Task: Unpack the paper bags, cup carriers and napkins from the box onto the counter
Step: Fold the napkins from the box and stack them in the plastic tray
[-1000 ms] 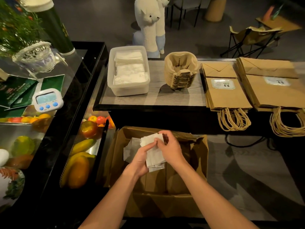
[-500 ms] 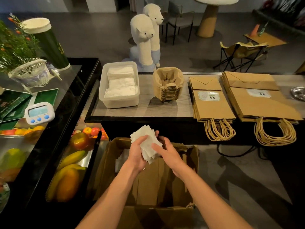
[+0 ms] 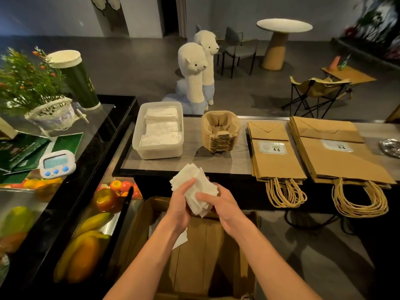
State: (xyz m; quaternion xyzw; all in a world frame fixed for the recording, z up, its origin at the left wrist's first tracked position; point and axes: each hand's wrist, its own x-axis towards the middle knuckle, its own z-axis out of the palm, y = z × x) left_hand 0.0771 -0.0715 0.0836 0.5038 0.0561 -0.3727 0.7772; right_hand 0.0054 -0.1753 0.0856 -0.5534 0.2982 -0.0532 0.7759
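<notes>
napkins [image 3: 202, 189] slant up-left, clasped in grip of left hand [image 3: 178, 203] and right hand [image 3: 224, 205].

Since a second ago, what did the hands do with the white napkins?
Both the left hand and right hand lifted the napkins up out of the box, towards the counter, holding them all along. The napkin tub, cup carriers and paper bags stayed put.
</notes>
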